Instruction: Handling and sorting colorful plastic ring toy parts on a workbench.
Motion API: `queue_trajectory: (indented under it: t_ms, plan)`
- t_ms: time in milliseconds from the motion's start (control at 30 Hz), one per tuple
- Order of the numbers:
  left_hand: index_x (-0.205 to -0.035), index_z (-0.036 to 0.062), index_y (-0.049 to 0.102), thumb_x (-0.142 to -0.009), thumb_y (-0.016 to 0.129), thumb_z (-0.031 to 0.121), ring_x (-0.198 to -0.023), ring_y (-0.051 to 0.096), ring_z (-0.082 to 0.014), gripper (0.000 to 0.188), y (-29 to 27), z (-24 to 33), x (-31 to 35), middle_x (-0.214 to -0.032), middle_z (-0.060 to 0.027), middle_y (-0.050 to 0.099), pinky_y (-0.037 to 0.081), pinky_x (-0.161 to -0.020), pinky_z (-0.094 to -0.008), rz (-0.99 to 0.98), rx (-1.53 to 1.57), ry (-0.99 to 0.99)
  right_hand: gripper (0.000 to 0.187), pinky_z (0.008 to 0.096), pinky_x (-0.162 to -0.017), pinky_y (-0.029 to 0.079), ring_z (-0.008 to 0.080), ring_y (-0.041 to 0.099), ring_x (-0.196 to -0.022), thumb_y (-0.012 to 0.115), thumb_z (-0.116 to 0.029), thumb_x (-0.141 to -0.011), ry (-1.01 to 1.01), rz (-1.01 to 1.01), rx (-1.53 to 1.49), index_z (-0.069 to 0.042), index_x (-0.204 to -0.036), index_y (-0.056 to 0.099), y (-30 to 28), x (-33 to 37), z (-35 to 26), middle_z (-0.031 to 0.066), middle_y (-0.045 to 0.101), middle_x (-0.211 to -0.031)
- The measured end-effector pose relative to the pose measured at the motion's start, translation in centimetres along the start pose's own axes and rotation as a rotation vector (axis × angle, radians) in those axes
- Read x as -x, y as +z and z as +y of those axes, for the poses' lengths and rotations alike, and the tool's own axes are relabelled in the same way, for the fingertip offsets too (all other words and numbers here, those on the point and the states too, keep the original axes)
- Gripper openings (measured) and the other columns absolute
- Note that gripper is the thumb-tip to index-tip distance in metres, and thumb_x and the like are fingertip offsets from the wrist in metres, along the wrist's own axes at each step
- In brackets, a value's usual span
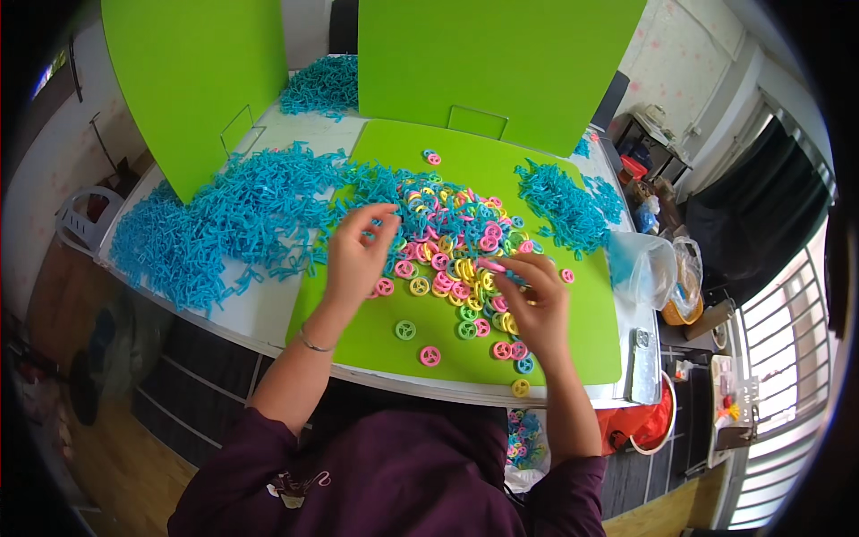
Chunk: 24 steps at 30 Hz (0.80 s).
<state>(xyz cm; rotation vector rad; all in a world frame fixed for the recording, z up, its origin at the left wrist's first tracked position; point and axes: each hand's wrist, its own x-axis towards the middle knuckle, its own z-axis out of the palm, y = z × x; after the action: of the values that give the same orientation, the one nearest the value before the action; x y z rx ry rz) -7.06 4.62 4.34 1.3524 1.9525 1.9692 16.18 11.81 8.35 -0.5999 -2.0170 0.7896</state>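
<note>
My left hand (360,249) is raised over the left edge of the wheel pile, thumb and fingers pinched together. Whatever is between those fingertips is too small to make out. Between the fingers of my right hand (540,304) a pink plastic wheel (489,265) is seen nearly edge-on, with a bit of blue beside it. Below both hands lies a heap of small spoked wheels (441,261) in pink, yellow, green and blue. Small blue plastic pieces (367,186) are mixed into its far left side.
Large heaps of blue pieces (259,197) cover the table's left, with another heap (559,204) at right. A green mat (358,333) lies beneath the wheels. Upright green boards (483,63) stand behind. A clear plastic tub (646,271) and a phone (642,362) are at the right edge.
</note>
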Motion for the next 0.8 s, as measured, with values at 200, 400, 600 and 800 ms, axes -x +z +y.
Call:
queue_trajectory:
  t_ms: [200,400,600,800]
  plan:
    - [-0.09,0.0089,0.065,-0.068,0.077,0.021,-0.088,0.053,-0.0254,0.028,-4.6,-2.1,-1.0,-0.089,-0.0095,0.057,0.044,-0.078,-0.0353,-0.376,-0.545,-0.019,0.017,0.0284,-0.054,0.042,0.0142,0.056,-0.062,0.074,-0.01,-0.076,0.111,-0.49,0.203,-0.006,-0.093,0.071,-9.5,3.2,-4.0,0.0051,0.06,-0.071]
    - [-0.086,0.0108,0.065,-0.063,0.079,0.021,-0.101,0.048,-0.0298,0.029,-3.5,-1.7,0.8,-0.096,-0.012,0.052,0.037,-0.093,-0.036,-0.725,-0.648,0.007,0.036,0.0311,-0.069,0.051,0.0194,0.066,-0.078,0.074,-0.021,-0.075,0.372,-0.978,0.491,-0.01,-0.108,0.068,-16.3,10.5,-1.8,0.0089,0.068,-0.089]
    - [-0.083,0.0071,0.066,-0.071,0.076,0.02,-0.084,0.055,-0.0265,0.02,-1.7,-2.0,1.0,-0.087,-0.011,0.055,0.043,-0.082,-0.0343,-0.668,-0.515,0.009,0.046,0.0309,-0.07,0.052,0.0193,0.067,-0.075,0.075,-0.023,-0.075,0.384,-0.914,0.334,-0.008,-0.117,0.062,-15.4,10.8,-2.2,0.0093,0.068,-0.097]
    - [-0.086,0.0028,0.066,-0.082,0.067,0.016,-0.063,0.058,-0.0184,0.013,-1.0,-2.3,0.0,-0.075,-0.0092,0.061,0.047,-0.06,-0.0286,-0.386,-0.259,0.024,0.034,0.0324,-0.068,0.052,0.0234,0.066,-0.079,0.071,-0.019,-0.079,0.024,-0.83,0.155,-0.008,-0.111,0.064,-8.4,5.5,-2.3,0.0119,0.067,-0.091]
